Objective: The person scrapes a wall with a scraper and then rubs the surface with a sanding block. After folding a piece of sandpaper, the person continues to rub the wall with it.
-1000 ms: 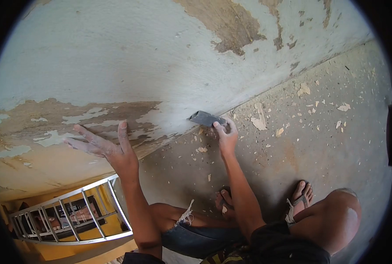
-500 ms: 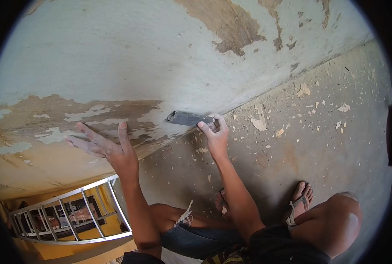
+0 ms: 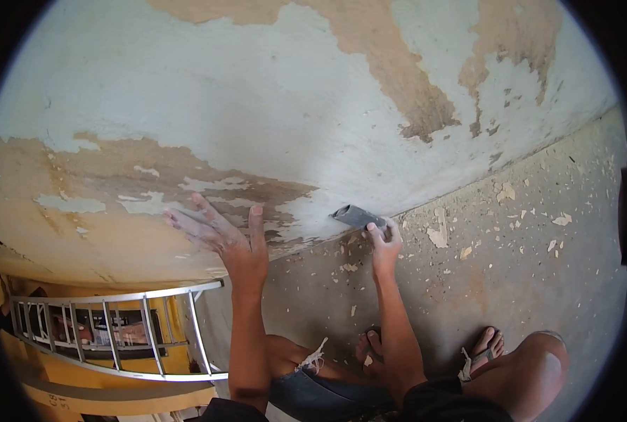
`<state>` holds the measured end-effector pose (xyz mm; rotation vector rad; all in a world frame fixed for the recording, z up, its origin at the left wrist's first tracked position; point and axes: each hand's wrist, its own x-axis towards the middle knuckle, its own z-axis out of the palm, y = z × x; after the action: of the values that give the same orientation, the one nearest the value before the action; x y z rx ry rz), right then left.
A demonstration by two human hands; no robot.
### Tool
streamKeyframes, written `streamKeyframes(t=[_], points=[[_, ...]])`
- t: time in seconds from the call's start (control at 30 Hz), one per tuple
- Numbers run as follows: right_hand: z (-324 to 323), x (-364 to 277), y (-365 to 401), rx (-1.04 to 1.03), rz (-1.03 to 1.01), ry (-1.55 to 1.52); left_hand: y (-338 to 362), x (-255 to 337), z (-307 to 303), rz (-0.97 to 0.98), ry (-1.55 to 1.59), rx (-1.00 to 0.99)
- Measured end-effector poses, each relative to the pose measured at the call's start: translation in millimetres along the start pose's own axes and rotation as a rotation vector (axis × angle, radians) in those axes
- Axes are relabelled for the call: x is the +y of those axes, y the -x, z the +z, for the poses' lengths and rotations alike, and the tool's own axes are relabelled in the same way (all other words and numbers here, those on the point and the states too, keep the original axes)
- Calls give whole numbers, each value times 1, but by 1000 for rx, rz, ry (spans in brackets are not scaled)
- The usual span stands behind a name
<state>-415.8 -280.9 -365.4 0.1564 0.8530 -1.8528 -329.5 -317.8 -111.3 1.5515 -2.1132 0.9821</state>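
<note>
My right hand [image 3: 384, 246] grips a dark grey sanding block [image 3: 357, 216], pinching its right end between thumb and fingers. It looks wrapped in sandpaper, and its left end lies against the lower part of the wall [image 3: 257, 91]. To the left, my left hand [image 3: 233, 239] has its fingers spread over the wall beside a brown patch [image 3: 194, 169] where the pale paint has come off. Whitish dust coats those fingers.
Paint flakes [image 3: 438, 228] litter the grey floor [image 3: 426, 295] along the wall's foot. An aluminium ladder [image 3: 148, 330] stands at the lower left, near a yellow wall. My bent knees and sandalled feet [image 3: 486, 344] are below my hands.
The view has shifted, so wall, floor and hands appear farther right and lower. The sanding block remains in my right hand low on the wall, and my left hand stays spread.
</note>
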Motion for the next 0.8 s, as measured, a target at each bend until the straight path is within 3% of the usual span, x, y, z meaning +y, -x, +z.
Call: streamKeyframes(t=[0.13, 0.2, 0.3, 0.4, 0.53, 0.63, 0.73, 0.8], points=[[10, -1, 16, 79, 7, 5, 6, -2, -2, 2, 124, -40], [18, -3, 11, -117, -93, 60, 3, 2, -6, -49, 29, -63], [-7, 7, -2, -9, -39, 46, 1, 6, -9, -36, -95, -61], [-7, 6, 2, 79, -1, 95, 0, 2, -6, -4, 68, -21], [16, 5, 9, -113, -191, 193, 2, 5, -8, -48, 32, -29], [-12, 17, -5, 11, 43, 67, 3, 5, -13, -43, -72, -54], [-9, 10, 6, 80, -34, -13, 0, 8, -7, -24, 64, -21], [15, -11, 18, -27, -70, 89, 4, 7, -16, -56, 62, -79]])
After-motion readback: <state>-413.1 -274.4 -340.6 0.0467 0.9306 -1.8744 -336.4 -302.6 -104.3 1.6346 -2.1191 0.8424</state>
